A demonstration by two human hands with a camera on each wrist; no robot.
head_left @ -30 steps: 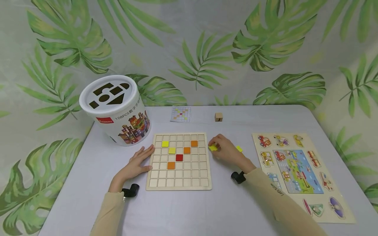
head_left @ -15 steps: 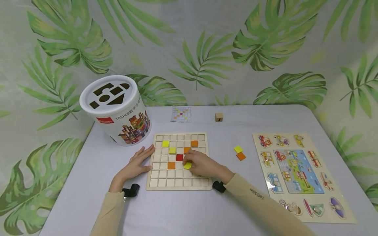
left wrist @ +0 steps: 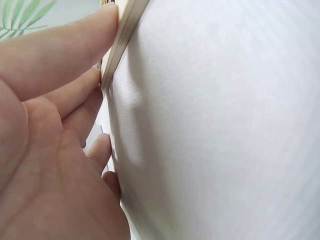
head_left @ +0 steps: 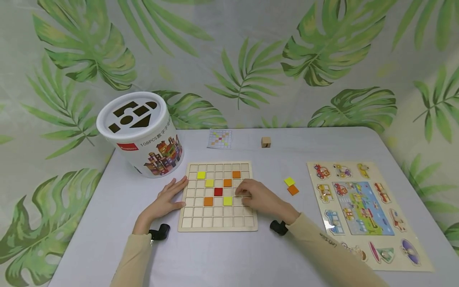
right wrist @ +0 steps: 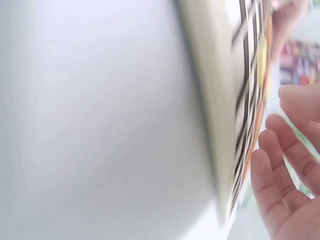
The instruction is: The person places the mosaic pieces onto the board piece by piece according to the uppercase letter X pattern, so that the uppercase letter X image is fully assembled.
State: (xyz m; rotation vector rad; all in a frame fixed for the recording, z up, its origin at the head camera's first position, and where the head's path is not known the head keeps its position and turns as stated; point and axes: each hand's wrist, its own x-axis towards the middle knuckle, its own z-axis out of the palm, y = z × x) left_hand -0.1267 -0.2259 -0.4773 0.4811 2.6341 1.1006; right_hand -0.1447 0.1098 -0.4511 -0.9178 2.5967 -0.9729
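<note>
A wooden grid board point(head_left: 218, 228) lies flat on the table. In its cells sit a red tile point(head_left: 218, 192), three orange tiles, one of them an orange tile point(head_left: 208, 201) at lower left, and three yellow tiles, among them a yellow tile point(head_left: 227, 201) right of centre. My left hand point(head_left: 165, 203) touches the board's left edge with its fingertips and thumb, fingers extended. Over the right part of the board hovers my right hand point(head_left: 261, 198), thumb and fingers apart with nothing between them. The right wrist view shows the fingers point(right wrist: 270, 180) loosely bent beside the board.
A loose yellow tile point(head_left: 289, 181) and orange tile point(head_left: 293, 190) lie right of the board. Behind it are a pattern card point(head_left: 220, 139) and a wooden cube point(head_left: 265, 142). A white bucket point(head_left: 140, 135) stands at back left, a picture puzzle point(head_left: 412, 223) at right.
My right hand carried a yellow tile from the table onto the board and let go of it in a cell. It then drew back to the right. My left hand stayed put.
</note>
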